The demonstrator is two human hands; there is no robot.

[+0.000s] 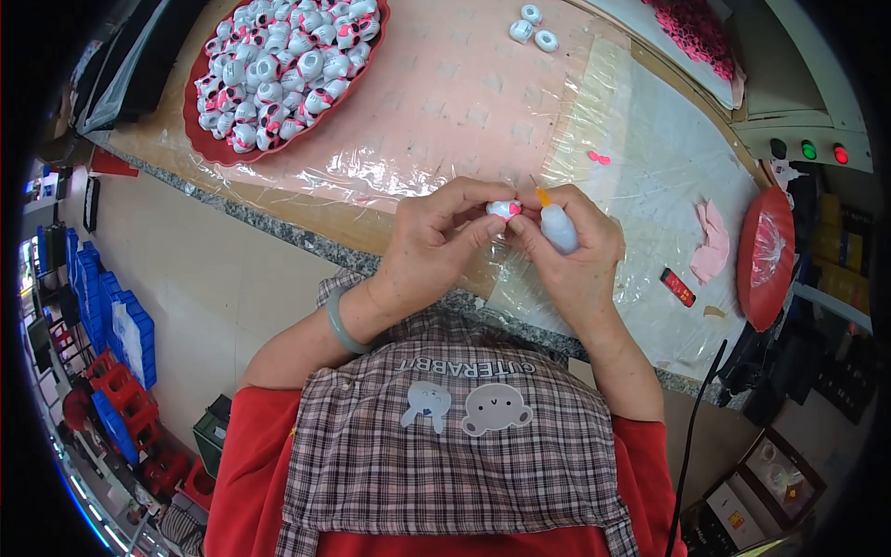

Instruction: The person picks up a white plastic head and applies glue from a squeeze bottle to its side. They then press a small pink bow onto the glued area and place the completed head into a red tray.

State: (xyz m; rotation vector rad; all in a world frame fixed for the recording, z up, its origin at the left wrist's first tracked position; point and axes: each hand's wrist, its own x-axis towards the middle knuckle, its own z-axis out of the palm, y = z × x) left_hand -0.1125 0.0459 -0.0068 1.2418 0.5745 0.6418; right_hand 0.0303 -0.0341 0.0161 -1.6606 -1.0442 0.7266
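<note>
Over the near edge of the table, my left hand [429,237] pinches a small white figure head [502,209] with a pink bow on it, between thumb and fingertips. My right hand [585,246] has its thumb and finger at the other side of the same figure head. Tucked in my right hand is a translucent squeeze bottle [559,229] with an orange nozzle and a thin tip pointing up and away. Just beyond the right hand lies a pair of small pink pieces [599,158] on the table covering.
A scalloped red bowl [200,141] heaped with white and pink figure heads stands far left. Several loose white heads [522,32] sit at the back. On the right are a pink cloth [711,243], a small red-and-black packet [677,288] and a red dish [756,278]. Stone edging [325,249] borders the table.
</note>
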